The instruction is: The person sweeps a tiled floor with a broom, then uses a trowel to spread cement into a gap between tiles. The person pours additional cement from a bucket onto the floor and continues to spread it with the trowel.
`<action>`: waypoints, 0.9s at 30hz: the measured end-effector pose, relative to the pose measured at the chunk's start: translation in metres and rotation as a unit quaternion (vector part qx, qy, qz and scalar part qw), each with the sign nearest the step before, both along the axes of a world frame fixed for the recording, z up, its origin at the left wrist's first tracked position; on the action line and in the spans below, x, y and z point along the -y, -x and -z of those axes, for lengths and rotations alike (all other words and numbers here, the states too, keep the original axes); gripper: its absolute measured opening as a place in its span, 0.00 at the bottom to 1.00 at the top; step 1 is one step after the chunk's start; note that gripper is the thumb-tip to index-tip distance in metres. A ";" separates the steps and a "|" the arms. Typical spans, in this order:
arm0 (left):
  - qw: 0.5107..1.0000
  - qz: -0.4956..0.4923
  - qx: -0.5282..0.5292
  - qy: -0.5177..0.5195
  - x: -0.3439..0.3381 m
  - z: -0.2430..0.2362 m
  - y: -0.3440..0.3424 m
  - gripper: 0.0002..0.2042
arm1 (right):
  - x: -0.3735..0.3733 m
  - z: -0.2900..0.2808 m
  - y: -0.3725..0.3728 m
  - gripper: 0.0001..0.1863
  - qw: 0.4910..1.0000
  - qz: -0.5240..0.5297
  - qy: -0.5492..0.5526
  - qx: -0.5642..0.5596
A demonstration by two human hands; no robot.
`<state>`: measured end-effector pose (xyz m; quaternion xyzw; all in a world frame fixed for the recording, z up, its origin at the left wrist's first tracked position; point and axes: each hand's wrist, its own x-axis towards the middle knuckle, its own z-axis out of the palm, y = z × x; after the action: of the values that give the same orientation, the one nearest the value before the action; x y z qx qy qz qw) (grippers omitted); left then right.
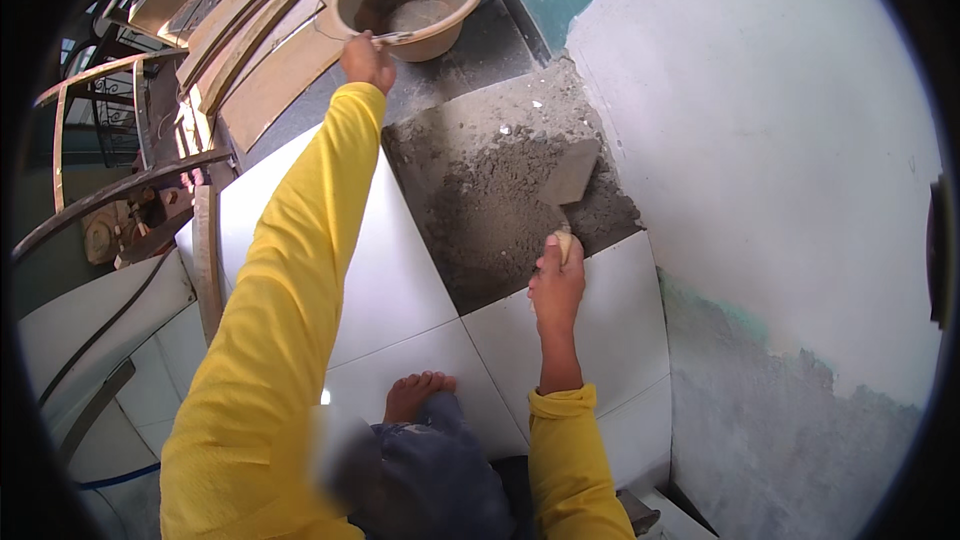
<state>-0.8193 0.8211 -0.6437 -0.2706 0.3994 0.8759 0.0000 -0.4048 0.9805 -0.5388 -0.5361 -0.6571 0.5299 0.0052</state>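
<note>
My left hand [366,65], at the end of a yellow sleeve, is closed at the front rim of an orange plastic bucket [445,40], on a slim item I cannot make out. The bucket's inside is coated with grey residue. My right hand [557,285] grips the pale wooden handle of a trowel [572,168]. Its grey blade lies over rough, crumbly mortar [480,210] in an untiled square. White glossy floor tiles [380,270] border that square on the left and near sides.
A white, patchily plastered wall [760,120] is on the right, teal wall behind. Wooden boards [270,60] lie at the upper left, beside wooden frames [139,110] and cables. A dark grey slab [500,50] is under the bucket. My bare foot [410,395] is on the tiles.
</note>
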 end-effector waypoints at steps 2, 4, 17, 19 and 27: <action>0.998 -0.003 -0.003 -0.067 -0.002 -0.012 0.017 0.18 | -0.010 0.013 0.020 0.24 0.997 -0.070 -0.036 0.010; 0.998 0.052 -0.001 -0.042 -0.004 -0.028 0.021 0.21 | -0.023 0.041 0.021 0.25 0.989 -0.124 -0.083 0.020; 0.861 0.473 -0.038 0.180 0.097 -0.129 -0.365 0.13 | -0.017 0.064 -0.040 0.24 0.994 -0.014 -0.094 0.052; 0.774 0.613 -0.017 0.158 0.121 -0.107 -0.444 0.12 | -0.029 0.063 -0.030 0.25 0.993 -0.016 -0.108 0.033; 0.530 0.725 -0.210 0.386 0.151 -0.082 -0.541 0.17 | 0.014 0.033 -0.076 0.26 0.992 -0.002 -0.080 0.100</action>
<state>-0.2786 0.6701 -0.5620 0.3297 0.7463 0.3668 0.4469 -0.3292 0.9666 -0.5713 -0.5832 -0.6956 0.4191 -0.0190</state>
